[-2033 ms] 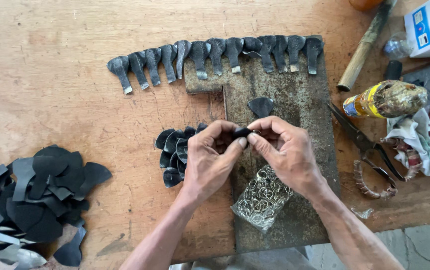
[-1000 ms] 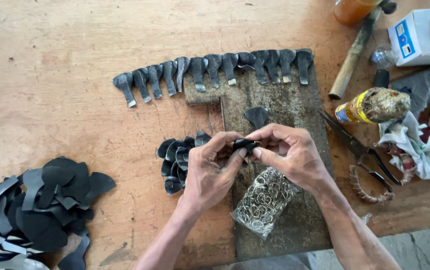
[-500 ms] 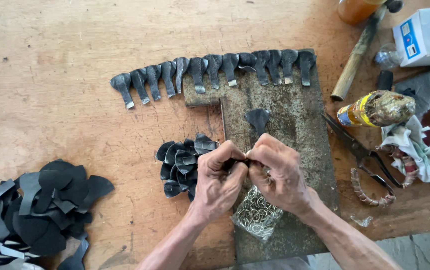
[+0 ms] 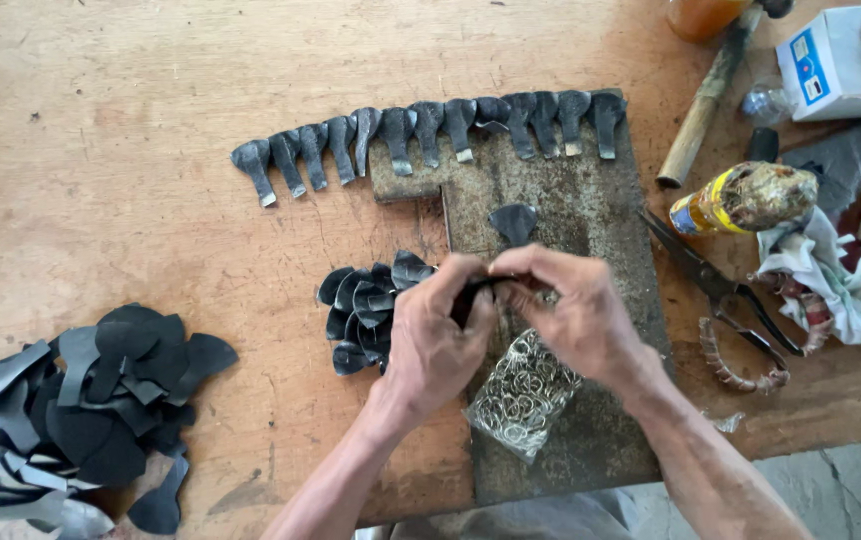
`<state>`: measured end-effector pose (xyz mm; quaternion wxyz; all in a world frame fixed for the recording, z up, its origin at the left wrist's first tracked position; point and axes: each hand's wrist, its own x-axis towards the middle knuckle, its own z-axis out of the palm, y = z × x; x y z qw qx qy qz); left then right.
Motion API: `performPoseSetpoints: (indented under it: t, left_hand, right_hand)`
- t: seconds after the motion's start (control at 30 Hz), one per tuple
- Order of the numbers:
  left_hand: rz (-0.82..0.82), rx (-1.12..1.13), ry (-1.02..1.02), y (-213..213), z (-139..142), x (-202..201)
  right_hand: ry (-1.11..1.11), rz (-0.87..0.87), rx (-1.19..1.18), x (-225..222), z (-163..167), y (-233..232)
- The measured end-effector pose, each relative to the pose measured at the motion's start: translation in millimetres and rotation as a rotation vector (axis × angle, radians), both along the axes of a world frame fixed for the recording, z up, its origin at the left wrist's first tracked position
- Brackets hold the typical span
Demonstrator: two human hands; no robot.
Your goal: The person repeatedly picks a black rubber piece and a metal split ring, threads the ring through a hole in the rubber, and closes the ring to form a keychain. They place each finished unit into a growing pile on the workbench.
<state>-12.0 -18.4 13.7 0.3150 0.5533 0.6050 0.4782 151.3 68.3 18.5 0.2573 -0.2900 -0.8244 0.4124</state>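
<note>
Both hands are working right in the middle of the frame. The left hand (image 4: pixel 438 335) and the right hand (image 4: pixel 573 318) are pinching the same small dark leather piece (image 4: pixel 486 287) between thumbs and fingertips, pressed close together, just above the metal plate (image 4: pixel 591 200). Looks like a fold or a ring is going on, though fingers are hiding the detail.

My take: keeping the pinch tight and low over the plate is helping, since a slip would drop the piece into the clutter.

Just below the hands, a clear bag of metal rings (image 4: pixel 521 395) is lying on the plate. Left of the hands, a small heap of cut pieces (image 4: pixel 361 310) is sitting on the counter (image 4: pixel 131 150). A row of finished tabs (image 4: pixel 421 135) is running along the upper middle. A bigger pile of scraps (image 4: pixel 71 410) is filling the lower left. To the right, scissors (image 4: pixel 716 285), a hammer handle (image 4: pixel 701 100), a grimy glue bottle (image 4: pixel 746 198) and a rag (image 4: pixel 851 275) are crowding in, near the right elbow.
</note>
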Motion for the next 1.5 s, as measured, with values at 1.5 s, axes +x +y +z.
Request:
performPoseSetpoints:
  t: [1.5]
  left_hand:
    - [0.007, -0.128, -0.503, 17, 3, -14]
  right_hand:
    - [0.506, -0.237, -0.652, 37, -19, 9]
